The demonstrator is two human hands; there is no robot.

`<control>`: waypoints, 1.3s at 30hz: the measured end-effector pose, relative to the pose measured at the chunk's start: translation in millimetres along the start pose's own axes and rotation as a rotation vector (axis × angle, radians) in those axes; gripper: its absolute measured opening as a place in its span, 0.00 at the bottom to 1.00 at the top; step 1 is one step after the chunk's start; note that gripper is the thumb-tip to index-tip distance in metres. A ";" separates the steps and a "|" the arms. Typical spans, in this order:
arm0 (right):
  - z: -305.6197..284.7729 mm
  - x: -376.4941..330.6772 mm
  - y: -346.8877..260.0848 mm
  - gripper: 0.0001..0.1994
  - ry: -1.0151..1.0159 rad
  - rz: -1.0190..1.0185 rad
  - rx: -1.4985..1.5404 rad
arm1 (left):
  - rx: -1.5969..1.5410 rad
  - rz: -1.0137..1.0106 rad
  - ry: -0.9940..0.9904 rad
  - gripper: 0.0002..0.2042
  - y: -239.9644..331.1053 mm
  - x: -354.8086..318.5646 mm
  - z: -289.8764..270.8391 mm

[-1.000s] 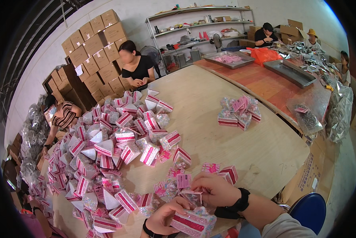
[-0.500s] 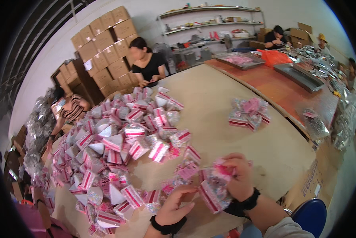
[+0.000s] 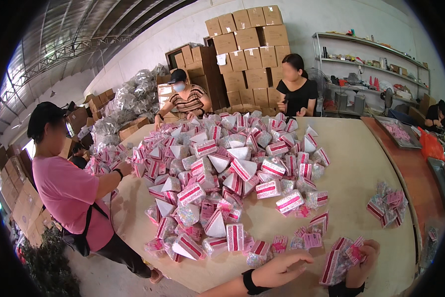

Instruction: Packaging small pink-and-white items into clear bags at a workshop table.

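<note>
At the near right of the table, my right hand (image 3: 365, 261) is closed around the pink tag (image 3: 355, 252) of a glittery toy cake slice (image 3: 333, 262). The slice is white with a pink band and stands tilted just left of that hand. My left hand (image 3: 283, 270) holds nothing, its fingers stretched out toward the slice but apart from it. Beyond its fingertips lies another tagged cake slice (image 3: 318, 223) with a pink card (image 3: 312, 240) beside it. A big heap of similar slices (image 3: 232, 168) covers the middle and left of the table.
A small group of slices (image 3: 387, 205) lies at the right on the pale tabletop (image 3: 351, 163). A co-worker in a pink shirt (image 3: 69, 198) reaches into the heap from the left; two more people sit across. Metal trays (image 3: 398, 132) and an orange-red bag (image 3: 430, 143) rest on the side table.
The view has swung left, bringing the pink-shirted co-worker into sight. My left hand's fingers have straightened. My right hand still grips the tag beside its slice.
</note>
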State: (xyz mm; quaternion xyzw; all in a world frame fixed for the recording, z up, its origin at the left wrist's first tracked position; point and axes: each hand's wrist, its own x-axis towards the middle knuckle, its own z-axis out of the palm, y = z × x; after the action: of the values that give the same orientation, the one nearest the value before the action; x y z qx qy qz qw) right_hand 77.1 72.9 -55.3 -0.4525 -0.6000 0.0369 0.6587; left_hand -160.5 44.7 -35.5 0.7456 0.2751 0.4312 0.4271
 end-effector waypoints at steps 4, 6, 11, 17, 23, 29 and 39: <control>0.1 6.2 -13.9 0.07 -0.085 -0.129 -0.114 | 0.210 0.094 -0.036 0.22 34.6 24.0 19.6; -6.1 2.6 -6.0 0.07 -0.231 -0.373 -0.092 | 0.272 0.164 -0.066 0.30 27.4 36.2 37.1; 3.3 -14.8 -7.9 0.07 -0.277 -0.059 0.037 | 0.260 -0.098 -0.076 0.30 34.6 54.7 74.4; 4.1 1.3 -7.7 0.06 -0.238 -0.042 0.165 | 0.399 -0.052 0.062 0.34 15.3 55.4 91.3; 6.8 5.0 2.1 0.07 -0.195 0.352 0.623 | 0.667 -0.059 0.080 0.26 45.3 -4.9 88.0; -11.6 9.2 8.2 0.07 -0.284 0.358 0.854 | 0.601 -0.163 0.107 0.27 62.5 -14.3 104.3; -66.9 60.4 -9.7 0.07 -0.504 0.366 1.205 | 0.447 -0.003 0.156 0.23 76.3 -11.9 111.3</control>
State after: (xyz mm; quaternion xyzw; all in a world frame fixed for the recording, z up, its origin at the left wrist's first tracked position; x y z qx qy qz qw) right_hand 144.2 66.0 5.3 -0.0782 -0.5236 0.5803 0.6188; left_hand -65.3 -46.0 -2.9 0.7857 0.3970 0.4151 0.2296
